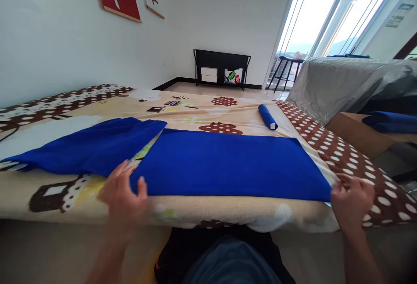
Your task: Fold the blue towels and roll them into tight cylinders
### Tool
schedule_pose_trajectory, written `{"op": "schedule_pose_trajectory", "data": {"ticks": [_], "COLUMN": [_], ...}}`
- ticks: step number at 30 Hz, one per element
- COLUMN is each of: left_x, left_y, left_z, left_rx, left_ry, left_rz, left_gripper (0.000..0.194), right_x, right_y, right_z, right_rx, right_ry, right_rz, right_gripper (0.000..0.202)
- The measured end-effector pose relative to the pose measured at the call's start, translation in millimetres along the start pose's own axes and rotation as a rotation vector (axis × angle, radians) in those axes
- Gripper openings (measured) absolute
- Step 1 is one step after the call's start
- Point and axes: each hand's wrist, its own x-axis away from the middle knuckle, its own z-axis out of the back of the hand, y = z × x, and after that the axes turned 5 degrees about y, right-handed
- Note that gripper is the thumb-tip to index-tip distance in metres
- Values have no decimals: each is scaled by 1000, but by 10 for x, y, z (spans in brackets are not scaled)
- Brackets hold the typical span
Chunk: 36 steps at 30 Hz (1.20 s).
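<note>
A blue cloth [224, 164], folded into a long flat strip, lies along the near side of the bed. At its near right corner my right hand [352, 199] has the fingers closed in a pinch on the edge. My left hand [122, 193], slightly blurred, is at the near left corner with thumb and fingers apart. To its left a second blue cloth [91, 147] lies loose and wrinkled, with a small white label at its far left tip. Farther back on the right rests a tight blue roll [267, 117] with a white tag.
A patterned blanket [182, 210] covers the bed. Off its right side stand an open cardboard box [356, 136] with blue folded cloth [395, 121] and a large item under plastic sheeting [339, 82]. A black rack [222, 64] and a stool [286, 69] stand beyond.
</note>
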Motion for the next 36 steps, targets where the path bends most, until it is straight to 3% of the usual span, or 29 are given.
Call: {"op": "schedule_pose_trajectory", "data": {"ticks": [1,3,7,9,11,13,16,18,22,24,27,29,32,34,36], "left_x": [-74,-192,-136,-3,106,142,66,-22,-126,-94,46,129,94,-62,-285], "left_y": [219,697,1572,1835,1936,1880,1522,1108,10,-488,-874,-828,-369,108,641], "left_z": [-53,-223,-725,-972,-1154,-1235,-1153,-994,-584,-390,-160,-63,-46,-162,-405], "left_rx": [56,154,280,307,299,267,180,74,-217,-318,-341,-367,-324,-181,-76], "left_ry": [-55,-214,-570,-698,-782,-827,-851,-835,-695,-609,-552,-449,-295,-380,-493], "left_rz": [-36,-144,-379,-462,-493,-486,-444,-371,-105,-16,-10,-19,-96,-237,-335], "left_gripper": [46,46,58,63,64,62,59,58,61,64,59,56,58,62,61], "right_x": [-70,-156,57,281,463,545,474,359,197,198,259,288,231,117,-20], "right_y": [-265,-847,-1912,-2254,-2430,-2446,-2178,-1805,-761,-283,99,78,-334,-817,-1409], "right_z": [20,54,58,1,-93,-191,-288,-317,-367,-391,-386,-349,-277,-263,-318], "right_rx": [-124,-320,-436,-379,-340,-323,-290,-241,-33,19,58,58,-56,-212,-378], "right_ry": [34,-50,-401,-559,-624,-661,-711,-702,-538,-482,-431,-377,-344,-407,-528], "right_rz": [35,229,571,648,661,667,656,576,288,223,143,131,245,385,551], "right_gripper": [51,47,56,61,64,61,57,61,67,69,75,77,72,67,62]}}
